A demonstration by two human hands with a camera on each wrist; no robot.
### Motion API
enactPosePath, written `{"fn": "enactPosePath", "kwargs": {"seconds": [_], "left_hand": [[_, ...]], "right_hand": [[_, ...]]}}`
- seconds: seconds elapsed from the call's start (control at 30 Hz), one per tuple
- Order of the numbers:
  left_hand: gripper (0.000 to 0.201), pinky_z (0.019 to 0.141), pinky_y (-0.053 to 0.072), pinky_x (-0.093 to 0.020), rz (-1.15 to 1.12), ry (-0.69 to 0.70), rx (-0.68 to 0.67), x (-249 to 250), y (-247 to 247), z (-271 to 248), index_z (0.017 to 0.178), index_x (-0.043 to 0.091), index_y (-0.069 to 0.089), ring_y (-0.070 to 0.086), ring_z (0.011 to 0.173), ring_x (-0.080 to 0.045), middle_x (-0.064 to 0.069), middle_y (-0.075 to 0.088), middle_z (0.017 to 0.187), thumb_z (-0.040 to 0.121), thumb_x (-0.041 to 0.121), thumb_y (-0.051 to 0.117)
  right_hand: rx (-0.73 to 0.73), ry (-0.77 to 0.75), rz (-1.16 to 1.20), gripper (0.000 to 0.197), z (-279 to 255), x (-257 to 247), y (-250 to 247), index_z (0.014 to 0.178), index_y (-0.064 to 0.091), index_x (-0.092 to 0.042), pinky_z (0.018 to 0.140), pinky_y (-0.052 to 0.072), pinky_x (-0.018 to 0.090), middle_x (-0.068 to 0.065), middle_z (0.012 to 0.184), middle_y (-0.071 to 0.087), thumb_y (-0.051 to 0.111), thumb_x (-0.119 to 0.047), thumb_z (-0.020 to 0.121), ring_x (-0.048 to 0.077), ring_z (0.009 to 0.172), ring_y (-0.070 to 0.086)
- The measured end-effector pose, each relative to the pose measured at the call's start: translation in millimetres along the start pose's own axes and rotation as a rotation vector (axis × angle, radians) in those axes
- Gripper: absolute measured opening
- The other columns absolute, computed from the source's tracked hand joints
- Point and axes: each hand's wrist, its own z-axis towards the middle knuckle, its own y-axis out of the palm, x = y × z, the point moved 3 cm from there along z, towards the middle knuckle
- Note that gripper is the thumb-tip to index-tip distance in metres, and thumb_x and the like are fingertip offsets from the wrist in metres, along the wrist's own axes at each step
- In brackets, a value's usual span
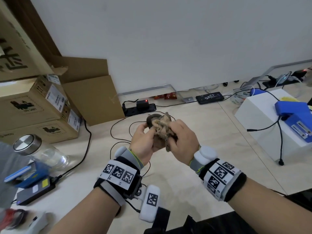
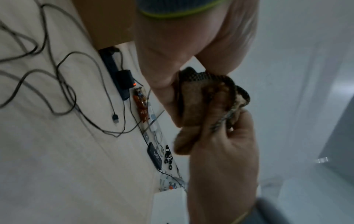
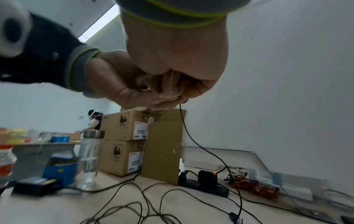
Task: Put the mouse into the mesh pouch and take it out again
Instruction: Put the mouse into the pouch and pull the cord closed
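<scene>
Both hands hold the task objects up over the table. The beige mesh pouch (image 1: 163,130) is bunched between them, and the dark mouse (image 1: 150,120) pokes out at its far left end, partly under mesh. My left hand (image 1: 146,130) curls round the mouse end, thumb on the fabric. My right hand (image 1: 175,130) grips the bunched pouch from the right. In the left wrist view the pouch (image 2: 193,104) sits between the thumb and my right hand (image 2: 220,151). In the right wrist view the pouch (image 3: 164,86) is clenched, and the mouse cable (image 3: 184,128) hangs to the table.
Stacked cardboard boxes (image 1: 33,105) fill the left. A glass jar (image 1: 38,149) and a black power bank (image 1: 33,191) lie at the near left. A power strip (image 1: 140,108) and loose cables (image 1: 118,132) lie under the hands. A white box (image 1: 263,115) stands at the right.
</scene>
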Motion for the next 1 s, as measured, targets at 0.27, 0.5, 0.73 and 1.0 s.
{"fn": "enactPosePath", "kwargs": {"seconds": [0.27, 0.5, 0.73, 1.0], "left_hand": [[0.075, 0.068, 0.057, -0.038, 0.115, -0.061, -0.179, -8.8, 3.2, -3.3, 0.132, 0.022, 0.05, 0.067, 0.087, -0.024, -0.009, 0.069, 0.112, 0.083, 0.075, 0.027], [0.075, 0.05, 0.048, -0.027, 0.327, -0.019, -0.171, -12.3, 9.1, -6.6, 0.109, 0.023, 0.057, 0.06, 0.065, -0.023, -0.012, 0.067, 0.087, 0.079, 0.074, 0.011], [0.068, 0.094, 0.046, -0.05, -0.02, -0.088, -0.33, -10.0, -3.1, -4.0, 0.137, 0.009, 0.047, 0.058, 0.113, -0.034, -0.023, 0.059, 0.129, 0.088, 0.056, 0.049], [0.051, 0.075, 0.051, -0.028, 0.818, 0.266, -0.146, -17.2, -26.3, -0.3, 0.126, 0.035, 0.056, 0.064, 0.085, -0.007, 0.014, 0.068, 0.101, 0.079, 0.03, 0.074]], "right_hand": [[0.015, 0.139, 0.015, 0.037, 29.0, -1.1, -12.4, 0.109, 0.058, -0.011, 0.068, 0.041, 0.031, 0.006, 0.093, 0.062, 0.045, -0.015, 0.074, 0.026, 0.084, 0.053], [0.055, 0.348, 0.006, 0.015, 34.6, 14.6, -11.6, 0.095, 0.055, -0.009, 0.065, 0.045, 0.039, 0.006, 0.082, 0.061, 0.046, -0.016, 0.084, 0.029, 0.074, 0.052], [-0.099, 0.111, 0.09, 0.02, -12.2, -3.1, 0.1, 0.091, 0.051, -0.014, 0.061, 0.028, 0.023, -0.007, 0.08, 0.046, 0.046, -0.011, 0.072, 0.008, 0.069, 0.034], [0.199, 0.615, 0.234, 0.019, 8.7, 42.0, -16.5, 0.073, 0.05, -0.019, 0.058, 0.049, 0.033, 0.0, 0.059, 0.057, 0.047, -0.004, 0.084, 0.021, 0.057, 0.054]]}}
